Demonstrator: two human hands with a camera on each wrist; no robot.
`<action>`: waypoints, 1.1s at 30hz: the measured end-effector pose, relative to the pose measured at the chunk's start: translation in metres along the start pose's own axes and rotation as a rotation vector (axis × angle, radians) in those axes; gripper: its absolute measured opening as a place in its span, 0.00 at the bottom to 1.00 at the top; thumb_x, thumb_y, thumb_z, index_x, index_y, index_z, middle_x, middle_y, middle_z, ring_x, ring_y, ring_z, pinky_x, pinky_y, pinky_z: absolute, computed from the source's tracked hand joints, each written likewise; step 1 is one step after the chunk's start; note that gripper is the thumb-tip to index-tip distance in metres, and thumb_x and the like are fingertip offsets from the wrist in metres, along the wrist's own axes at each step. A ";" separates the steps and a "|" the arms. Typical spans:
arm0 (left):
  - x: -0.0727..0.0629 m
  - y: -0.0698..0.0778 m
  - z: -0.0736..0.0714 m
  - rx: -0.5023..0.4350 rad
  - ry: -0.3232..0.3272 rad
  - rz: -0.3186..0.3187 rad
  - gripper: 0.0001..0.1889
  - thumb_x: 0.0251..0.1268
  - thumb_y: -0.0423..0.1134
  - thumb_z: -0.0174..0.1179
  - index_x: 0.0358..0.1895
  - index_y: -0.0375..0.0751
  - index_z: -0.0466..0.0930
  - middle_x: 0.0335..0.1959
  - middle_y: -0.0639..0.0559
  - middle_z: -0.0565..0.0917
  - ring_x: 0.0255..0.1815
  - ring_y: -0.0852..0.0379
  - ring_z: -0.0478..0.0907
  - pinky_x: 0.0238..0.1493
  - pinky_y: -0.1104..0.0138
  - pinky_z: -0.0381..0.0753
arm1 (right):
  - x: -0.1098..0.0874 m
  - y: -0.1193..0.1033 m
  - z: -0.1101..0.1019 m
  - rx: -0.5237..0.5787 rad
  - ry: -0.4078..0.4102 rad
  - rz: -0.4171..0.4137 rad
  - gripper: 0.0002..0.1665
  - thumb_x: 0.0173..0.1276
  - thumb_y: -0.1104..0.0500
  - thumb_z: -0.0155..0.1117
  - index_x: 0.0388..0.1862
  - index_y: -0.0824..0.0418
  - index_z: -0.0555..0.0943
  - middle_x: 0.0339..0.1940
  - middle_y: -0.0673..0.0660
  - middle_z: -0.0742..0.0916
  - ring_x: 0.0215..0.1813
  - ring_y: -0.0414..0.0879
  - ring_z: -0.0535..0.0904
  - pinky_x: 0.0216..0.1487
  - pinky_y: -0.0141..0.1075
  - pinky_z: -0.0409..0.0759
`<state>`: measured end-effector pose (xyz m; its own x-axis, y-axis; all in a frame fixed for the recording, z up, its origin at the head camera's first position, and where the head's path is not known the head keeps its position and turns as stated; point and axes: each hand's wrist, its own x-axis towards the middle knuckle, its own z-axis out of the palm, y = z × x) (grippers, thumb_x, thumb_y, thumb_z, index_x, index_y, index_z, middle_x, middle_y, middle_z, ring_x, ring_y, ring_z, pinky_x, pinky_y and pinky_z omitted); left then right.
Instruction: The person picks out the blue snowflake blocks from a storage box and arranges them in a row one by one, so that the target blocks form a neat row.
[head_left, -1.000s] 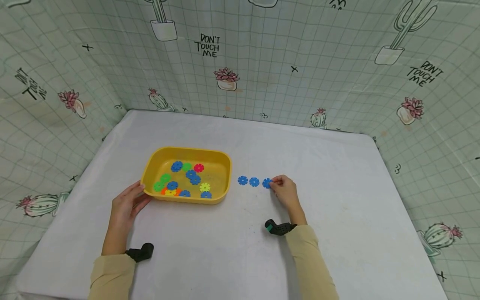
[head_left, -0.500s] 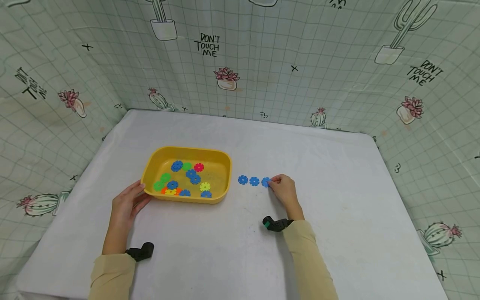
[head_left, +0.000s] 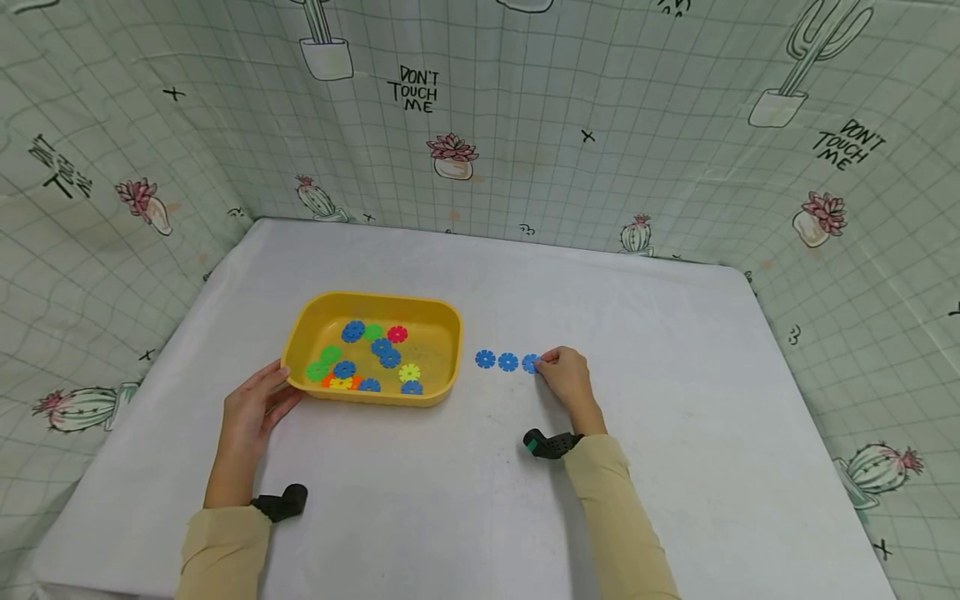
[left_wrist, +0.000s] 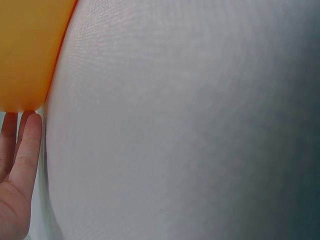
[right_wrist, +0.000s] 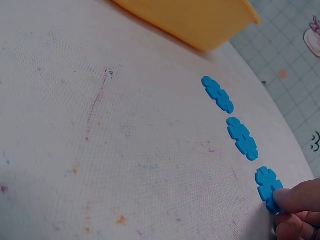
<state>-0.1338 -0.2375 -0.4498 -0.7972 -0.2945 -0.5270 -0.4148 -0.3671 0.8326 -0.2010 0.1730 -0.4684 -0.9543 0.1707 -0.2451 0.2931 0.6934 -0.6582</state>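
Three blue snowflake-shaped plastic discs form a short row on the white table. My right hand [head_left: 572,383] pinches the edge of the rightmost disc [right_wrist: 267,185], the thumb over its face. Left of it lie the middle disc [head_left: 508,362] and the left disc [head_left: 485,359], apart from each other. A yellow plastic bin [head_left: 435,312] stands left of the row, holding several blue, green, yellow, orange and red discs. My left hand [head_left: 247,412] touches the bin's near left corner; in the left wrist view its straight fingers [left_wrist: 27,150] meet the bin wall [left_wrist: 27,55].
A white cloth covers the table [head_left: 420,517]. Grid-patterned fabric [head_left: 517,167] with cactus prints hangs behind and on both sides. Each wrist wears a black camera mount, the left one [head_left: 283,503] and the right one [head_left: 550,444].
My right hand has shifted slightly left with the third disc, bringing it nearer the middle one. The left hand and the bin have stayed in place.
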 end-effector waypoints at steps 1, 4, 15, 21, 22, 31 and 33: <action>0.001 -0.001 -0.001 -0.001 -0.002 0.002 0.35 0.49 0.50 0.70 0.63 0.49 0.71 0.37 0.65 0.80 0.35 0.67 0.81 0.39 0.75 0.82 | 0.000 0.000 0.000 -0.001 0.002 0.001 0.12 0.64 0.58 0.60 0.37 0.68 0.79 0.34 0.61 0.82 0.35 0.50 0.75 0.34 0.37 0.75; 0.001 -0.001 -0.001 0.008 -0.007 0.015 0.33 0.50 0.50 0.69 0.63 0.49 0.72 0.36 0.66 0.80 0.35 0.67 0.81 0.39 0.75 0.82 | 0.001 -0.001 0.001 -0.003 0.009 0.006 0.12 0.64 0.58 0.60 0.37 0.68 0.79 0.36 0.62 0.82 0.37 0.50 0.76 0.37 0.39 0.76; -0.007 0.005 0.004 0.019 0.007 -0.015 0.34 0.56 0.48 0.65 0.67 0.47 0.66 0.38 0.66 0.77 0.35 0.68 0.80 0.41 0.76 0.82 | -0.001 -0.003 0.000 -0.007 0.005 0.022 0.12 0.64 0.58 0.60 0.38 0.68 0.78 0.36 0.62 0.82 0.38 0.51 0.76 0.39 0.40 0.76; -0.008 0.007 0.004 0.005 0.008 -0.029 0.36 0.56 0.48 0.65 0.68 0.46 0.64 0.38 0.66 0.77 0.35 0.68 0.80 0.40 0.76 0.82 | -0.001 -0.002 0.002 0.003 0.012 0.022 0.12 0.64 0.59 0.60 0.39 0.68 0.78 0.36 0.62 0.82 0.37 0.50 0.75 0.38 0.39 0.76; -0.007 0.006 0.004 0.007 0.006 -0.025 0.36 0.56 0.48 0.65 0.68 0.45 0.64 0.37 0.66 0.78 0.35 0.68 0.80 0.40 0.76 0.82 | -0.001 -0.002 0.003 0.005 0.014 0.021 0.11 0.64 0.59 0.60 0.39 0.68 0.78 0.36 0.62 0.82 0.37 0.50 0.75 0.38 0.39 0.76; -0.007 0.004 0.004 0.014 0.023 -0.008 0.34 0.54 0.49 0.66 0.65 0.48 0.68 0.35 0.66 0.80 0.34 0.67 0.80 0.40 0.77 0.82 | -0.005 0.001 0.001 0.094 0.016 0.014 0.13 0.66 0.58 0.59 0.42 0.67 0.78 0.33 0.60 0.82 0.32 0.45 0.75 0.31 0.31 0.76; -0.006 0.002 0.004 0.026 0.032 -0.006 0.33 0.54 0.49 0.66 0.65 0.48 0.69 0.36 0.66 0.79 0.34 0.67 0.80 0.40 0.77 0.82 | -0.007 0.001 0.000 0.158 0.014 0.028 0.13 0.67 0.58 0.58 0.43 0.67 0.78 0.32 0.59 0.81 0.29 0.43 0.75 0.29 0.28 0.77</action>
<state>-0.1320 -0.2331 -0.4440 -0.7806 -0.3203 -0.5367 -0.4312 -0.3456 0.8335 -0.1940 0.1723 -0.4678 -0.9460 0.1990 -0.2558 0.3241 0.5700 -0.7550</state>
